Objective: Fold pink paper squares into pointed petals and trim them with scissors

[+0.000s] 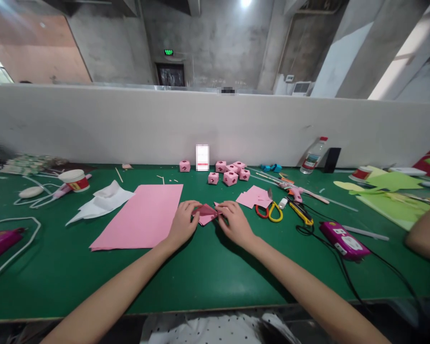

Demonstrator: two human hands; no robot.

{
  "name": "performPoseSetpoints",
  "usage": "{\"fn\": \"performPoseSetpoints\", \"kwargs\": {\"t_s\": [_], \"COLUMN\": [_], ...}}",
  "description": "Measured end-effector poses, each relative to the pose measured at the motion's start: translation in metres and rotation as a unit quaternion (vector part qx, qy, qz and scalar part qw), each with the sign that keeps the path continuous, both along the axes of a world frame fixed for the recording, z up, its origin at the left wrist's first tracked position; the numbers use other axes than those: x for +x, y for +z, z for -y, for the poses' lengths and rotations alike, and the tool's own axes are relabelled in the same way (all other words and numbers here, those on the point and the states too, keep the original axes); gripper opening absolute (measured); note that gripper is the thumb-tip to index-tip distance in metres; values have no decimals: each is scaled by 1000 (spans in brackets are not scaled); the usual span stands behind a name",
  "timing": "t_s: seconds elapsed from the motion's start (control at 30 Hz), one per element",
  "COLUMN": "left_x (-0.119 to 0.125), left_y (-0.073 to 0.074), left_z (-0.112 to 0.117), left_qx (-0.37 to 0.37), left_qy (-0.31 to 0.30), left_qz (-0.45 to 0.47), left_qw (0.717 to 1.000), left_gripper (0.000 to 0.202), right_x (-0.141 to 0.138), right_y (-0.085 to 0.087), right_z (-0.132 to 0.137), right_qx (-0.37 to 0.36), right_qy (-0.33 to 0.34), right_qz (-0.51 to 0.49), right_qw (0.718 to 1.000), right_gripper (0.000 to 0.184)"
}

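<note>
Between my hands is a small piece of folded pink paper [206,214], held just above the green table. My left hand [185,218] pinches its left side with thumb and fingers. On the right side, the fingers of my right hand [234,220] are closed on the same paper. A stack of large pink sheets [143,215] lies left of my left hand. Several small pink paper squares [255,196] lie beyond my right hand, beside scissors [275,212] with red and yellow handles. Folded pink paper cubes [230,178] stand in a group farther back.
A white partition [146,129] rises behind the table [200,286]. To the right are a pink glue gun [295,192], a yellow cutter [301,213], a purple box [344,240] with black cords and a bottle [313,156]. White tissue [102,200] and a paper cup [75,180] stand left. Another person's arm [426,229] shows at far right.
</note>
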State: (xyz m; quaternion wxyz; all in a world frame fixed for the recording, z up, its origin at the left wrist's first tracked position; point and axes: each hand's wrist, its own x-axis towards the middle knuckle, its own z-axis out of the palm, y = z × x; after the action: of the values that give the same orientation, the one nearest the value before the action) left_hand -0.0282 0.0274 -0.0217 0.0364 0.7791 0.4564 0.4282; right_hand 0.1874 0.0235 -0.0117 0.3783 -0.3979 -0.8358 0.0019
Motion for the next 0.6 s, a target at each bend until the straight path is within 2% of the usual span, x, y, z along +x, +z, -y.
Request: {"fn": "performPoseSetpoints", "kwargs": {"t_s": [0.07,0.17,0.4,0.6], "left_x": [0,1,2,2], "left_y": [1,4,6,6], "left_z": [0,1,3,3], "left_qx": [-7,-16,-13,-23], "left_qy": [0,-3,-8,-3], "left_qz": [1,0,-8,-13], "left_qw": [1000,1000,1000,1000], "left_gripper": [22,19,19,24], "right_x": [-16,-24,-17,-19], "right_y": [-2,-8,-13,-12], "right_z": [7,11,8,10], "right_qx": [2,-2,-23,-27], "right_qy": [-18,-17,15,14], "right_qz": [11,37,48,49], "right_qw": [1000,999,998,998], "right_gripper": [37,41,42,57]}}
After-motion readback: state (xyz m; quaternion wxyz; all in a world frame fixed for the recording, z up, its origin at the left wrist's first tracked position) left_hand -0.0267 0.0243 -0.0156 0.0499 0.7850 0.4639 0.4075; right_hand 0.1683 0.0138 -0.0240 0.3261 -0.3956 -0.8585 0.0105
